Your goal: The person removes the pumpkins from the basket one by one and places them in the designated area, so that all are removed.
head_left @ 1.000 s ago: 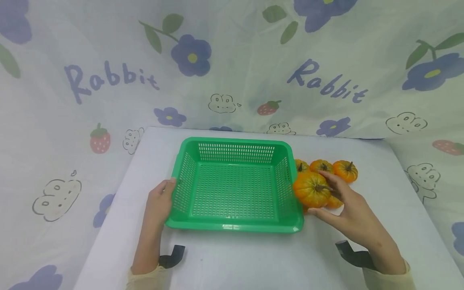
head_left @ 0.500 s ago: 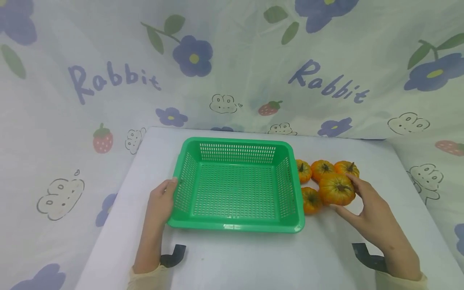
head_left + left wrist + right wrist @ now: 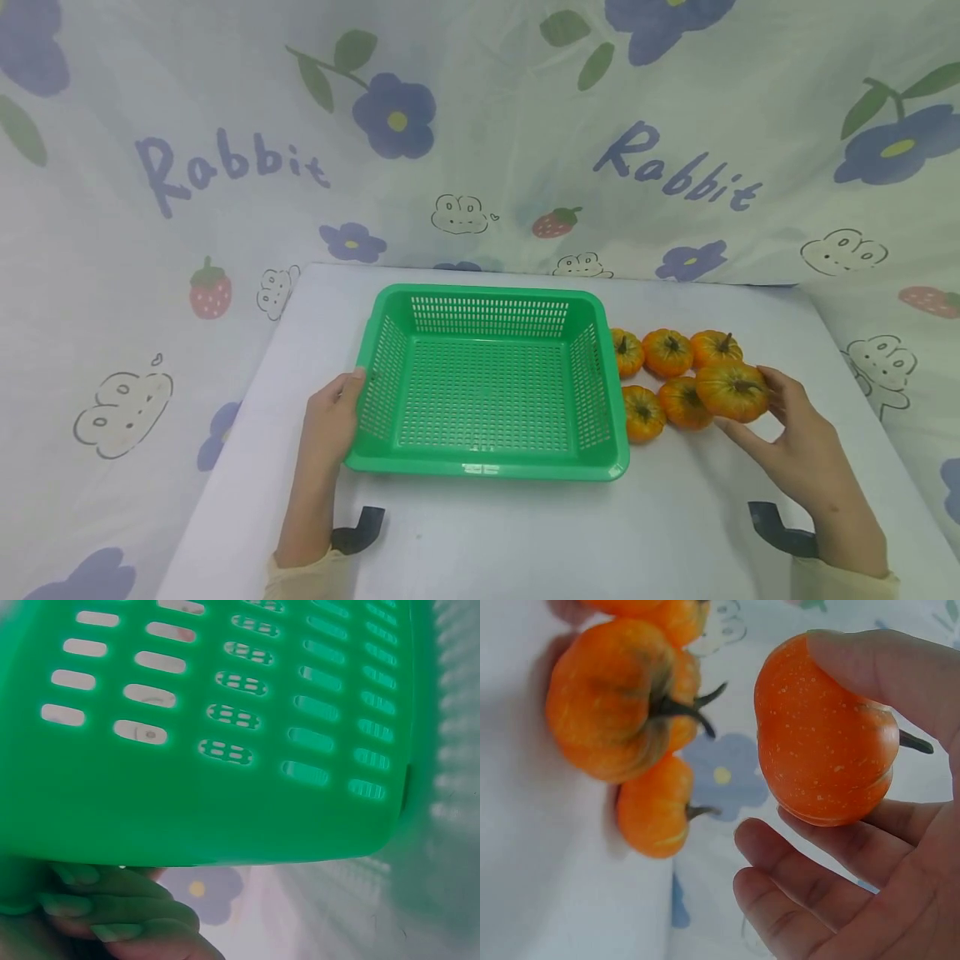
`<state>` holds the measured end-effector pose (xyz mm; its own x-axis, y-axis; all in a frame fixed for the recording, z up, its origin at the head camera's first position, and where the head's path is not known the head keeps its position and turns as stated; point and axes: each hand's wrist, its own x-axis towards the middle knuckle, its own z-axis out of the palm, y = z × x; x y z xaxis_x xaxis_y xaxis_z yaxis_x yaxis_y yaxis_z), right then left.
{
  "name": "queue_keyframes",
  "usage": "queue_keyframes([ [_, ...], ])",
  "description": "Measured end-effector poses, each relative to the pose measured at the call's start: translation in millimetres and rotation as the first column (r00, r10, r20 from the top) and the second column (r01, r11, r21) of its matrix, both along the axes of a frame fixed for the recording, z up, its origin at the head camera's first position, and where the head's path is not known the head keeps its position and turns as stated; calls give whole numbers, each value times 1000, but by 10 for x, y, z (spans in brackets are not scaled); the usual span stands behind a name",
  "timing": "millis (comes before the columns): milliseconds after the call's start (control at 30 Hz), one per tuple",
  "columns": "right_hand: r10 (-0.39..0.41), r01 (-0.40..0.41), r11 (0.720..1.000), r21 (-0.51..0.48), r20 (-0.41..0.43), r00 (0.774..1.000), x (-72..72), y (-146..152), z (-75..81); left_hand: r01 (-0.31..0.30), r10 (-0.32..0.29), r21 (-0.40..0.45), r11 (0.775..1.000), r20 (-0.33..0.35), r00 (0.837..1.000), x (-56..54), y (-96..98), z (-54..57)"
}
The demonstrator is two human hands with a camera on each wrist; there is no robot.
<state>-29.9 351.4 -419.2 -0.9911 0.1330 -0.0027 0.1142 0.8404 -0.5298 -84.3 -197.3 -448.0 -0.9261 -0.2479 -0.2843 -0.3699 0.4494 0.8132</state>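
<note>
A green plastic basket (image 3: 480, 468) with slotted sides sits mid-table, nothing inside it. My left hand (image 3: 330, 417) grips its left rim; in the left wrist view the curled fingers (image 3: 142, 907) show under the basket wall (image 3: 225, 817). On the other side, my right hand (image 3: 798, 446) holds a small orange pumpkin (image 3: 731, 390) between thumb and fingers, raised above the table. Seen from the right wrist, the thumb (image 3: 885, 664) lies on one side of this pumpkin (image 3: 817, 742) and the fingers on the other, its stem pointing toward the palm.
Several more small pumpkins (image 3: 667, 353) stand in two rows just right of the basket, the nearest ones close to its wall. A white table (image 3: 525, 542) lies under everything. A cloth printed with flowers and rabbits (image 3: 480, 150) hangs behind and at both sides.
My right hand has carried its pumpkin from beside the basket's right rim toward the right, uncovering the pumpkins in the front row. The left hand and the basket stay put.
</note>
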Motion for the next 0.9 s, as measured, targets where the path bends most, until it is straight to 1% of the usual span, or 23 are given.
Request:
queue_keyframes([
  [133, -22, 22, 1000, -2, 19, 1000, -14, 72, -60, 1, -1, -12, 1000, -6, 1000, -1, 2, 4],
  [267, -41, 42, 999, -9, 18, 999, -44, 145, -121, -4, 4, -24, 1000, 1, 1000, -12, 2, 7],
  [600, -104, 104, 994, -39, 25, 994, -59, 314, -241, -20, 20, -12, 1000, 15, 1000, -10, -5, -5],
  [767, -137, 141, 988, -57, 69, 988, -60, 342, -316, -19, 19, -4, 1000, 6, 1000, -8, -1, -7],
  [900, -159, 164, 986, -37, 113, 981, -67, 376, -380, -15, 15, -16, 1000, 0, 1000, 0, 6, -11],
])
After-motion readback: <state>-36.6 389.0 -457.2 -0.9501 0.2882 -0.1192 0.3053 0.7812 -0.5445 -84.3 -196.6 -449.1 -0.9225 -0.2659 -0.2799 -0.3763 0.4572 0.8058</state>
